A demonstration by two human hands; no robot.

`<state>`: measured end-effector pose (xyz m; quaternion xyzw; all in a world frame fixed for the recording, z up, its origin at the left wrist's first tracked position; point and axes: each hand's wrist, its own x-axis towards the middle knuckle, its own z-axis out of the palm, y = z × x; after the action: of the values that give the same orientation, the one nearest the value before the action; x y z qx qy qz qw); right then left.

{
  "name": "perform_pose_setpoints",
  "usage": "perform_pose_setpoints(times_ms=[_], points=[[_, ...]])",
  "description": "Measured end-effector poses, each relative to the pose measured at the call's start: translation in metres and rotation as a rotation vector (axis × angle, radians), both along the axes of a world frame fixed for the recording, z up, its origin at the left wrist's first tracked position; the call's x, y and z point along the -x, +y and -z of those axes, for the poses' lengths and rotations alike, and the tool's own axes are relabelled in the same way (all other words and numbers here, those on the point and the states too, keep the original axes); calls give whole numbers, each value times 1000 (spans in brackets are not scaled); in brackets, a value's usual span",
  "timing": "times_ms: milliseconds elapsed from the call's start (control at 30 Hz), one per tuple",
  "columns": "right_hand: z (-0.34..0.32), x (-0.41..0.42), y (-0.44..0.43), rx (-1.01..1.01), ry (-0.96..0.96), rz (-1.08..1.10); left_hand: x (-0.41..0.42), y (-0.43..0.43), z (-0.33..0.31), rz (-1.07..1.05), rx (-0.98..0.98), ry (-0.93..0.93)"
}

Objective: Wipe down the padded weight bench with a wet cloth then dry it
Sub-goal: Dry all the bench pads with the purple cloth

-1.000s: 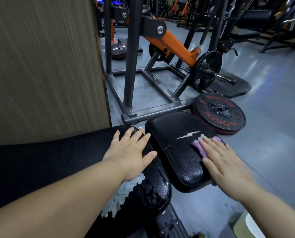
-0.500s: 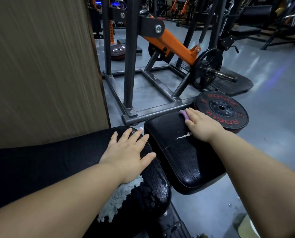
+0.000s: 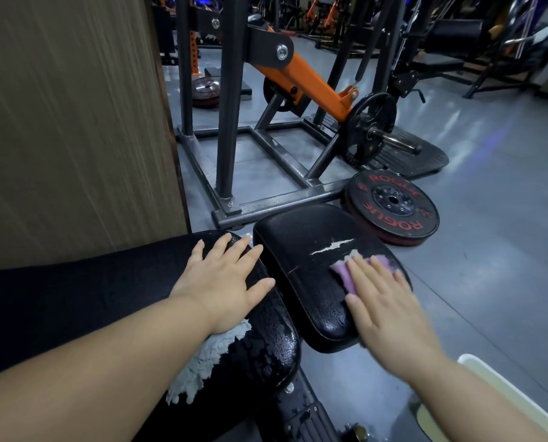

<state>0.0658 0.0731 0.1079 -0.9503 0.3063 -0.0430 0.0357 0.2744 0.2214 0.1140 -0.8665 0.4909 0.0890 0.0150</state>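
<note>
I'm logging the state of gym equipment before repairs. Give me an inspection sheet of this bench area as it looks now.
Surface: seat pad black, wet-looking, torn near the middle; back pad cracked, with pale foam showing at its near edge.
Job's things: purple cloth flat on the seat pad.
Clutter: weight plate flat on the floor beside the seat pad.
Grippers: left hand flat on the back pad; right hand pressing the cloth.
Cables: nothing seen.
Surroundings: machine frame, wooden panel, grey floor.
</note>
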Motion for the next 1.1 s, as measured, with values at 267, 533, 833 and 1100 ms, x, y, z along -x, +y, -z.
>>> perform_pose_setpoints(times_ms=[267,533,833,1100], points=[[9,-23,37,124,-44,-213,1,0,1,-6,8,-9],[-6,-29,-52,-59,-34,10,1,3,-1,-3,6,1],[-6,-49,-3,25,1,-35,2,2,-2,-9,12,24],[-9,-63,-29,-47,69,-126,2,4,-3,-7,4,45]])
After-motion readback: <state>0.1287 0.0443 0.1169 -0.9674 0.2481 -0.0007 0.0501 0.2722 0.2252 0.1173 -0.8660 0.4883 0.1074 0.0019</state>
